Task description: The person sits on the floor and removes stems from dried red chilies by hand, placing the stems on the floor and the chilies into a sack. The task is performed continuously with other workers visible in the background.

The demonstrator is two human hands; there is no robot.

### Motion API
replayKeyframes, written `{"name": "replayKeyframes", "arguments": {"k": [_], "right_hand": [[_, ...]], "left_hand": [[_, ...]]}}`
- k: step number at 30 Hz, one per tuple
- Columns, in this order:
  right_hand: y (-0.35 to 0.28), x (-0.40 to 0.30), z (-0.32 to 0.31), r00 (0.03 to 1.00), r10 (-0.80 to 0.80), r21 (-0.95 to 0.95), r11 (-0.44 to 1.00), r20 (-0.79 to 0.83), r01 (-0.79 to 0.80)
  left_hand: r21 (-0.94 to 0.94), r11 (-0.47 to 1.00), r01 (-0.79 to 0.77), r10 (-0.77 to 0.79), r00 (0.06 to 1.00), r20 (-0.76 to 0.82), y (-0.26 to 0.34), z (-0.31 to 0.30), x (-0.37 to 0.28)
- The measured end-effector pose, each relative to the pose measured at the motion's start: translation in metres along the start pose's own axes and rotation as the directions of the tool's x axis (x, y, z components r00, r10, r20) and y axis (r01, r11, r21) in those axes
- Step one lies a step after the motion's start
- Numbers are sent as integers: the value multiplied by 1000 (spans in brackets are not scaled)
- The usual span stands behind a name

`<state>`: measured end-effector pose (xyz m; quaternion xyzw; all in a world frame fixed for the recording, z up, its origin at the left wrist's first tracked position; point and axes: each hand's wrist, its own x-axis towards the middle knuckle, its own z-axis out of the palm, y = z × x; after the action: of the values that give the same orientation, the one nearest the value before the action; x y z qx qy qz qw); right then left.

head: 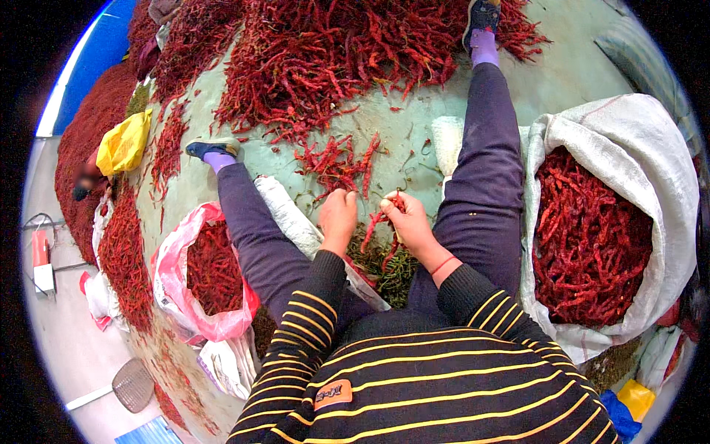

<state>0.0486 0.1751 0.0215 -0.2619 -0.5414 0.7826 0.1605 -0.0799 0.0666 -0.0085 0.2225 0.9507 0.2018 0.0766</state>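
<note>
In my right hand (409,219), several dried red chili peppers (376,222) are pinched between thumb and fingers and hang downward. My left hand (338,215) is a little to the left, its fingers curled in; whether it holds anything is hidden. Just beyond both hands lies a small group of red chilies (335,164) on the pale green ground sheet. Below the hands, between my thighs, green stems (383,261) are heaped. Farther ahead spreads a large pile of dried red chilies (344,55).
To the right stands a white woven sack (674,166) of red chilies; to the left, a pink and white bag (172,266) of them. My legs stretch out on both sides. At the far left are a yellow bag (125,144), a larger chili heap (89,122) and a mesh scoop (133,384).
</note>
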Motion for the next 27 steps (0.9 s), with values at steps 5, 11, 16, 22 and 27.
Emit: {"name": "replayKeyframes", "arguments": {"k": [5,11,16,22,27], "right_hand": [[5,3,-1,988,148,-27,988,-42,-149],[7,5,-5,980,113,46,993,-166,-107],[14,8,-2,977,120,14,993,-176,-120],[7,4,-2,979,200,151,967,44,-205],[2,1,-1,967,181,209,954,176,-217]], "left_hand": [[343,930,-134,149,989,-17,29,26,18],[4,992,-128,128,988,85,17,8,3],[-347,927,-145,210,965,160,19,-22,-43],[-664,726,176,98,930,354,17,-29,-70],[-761,569,312,-74,941,330,12,-35,-51]]}}
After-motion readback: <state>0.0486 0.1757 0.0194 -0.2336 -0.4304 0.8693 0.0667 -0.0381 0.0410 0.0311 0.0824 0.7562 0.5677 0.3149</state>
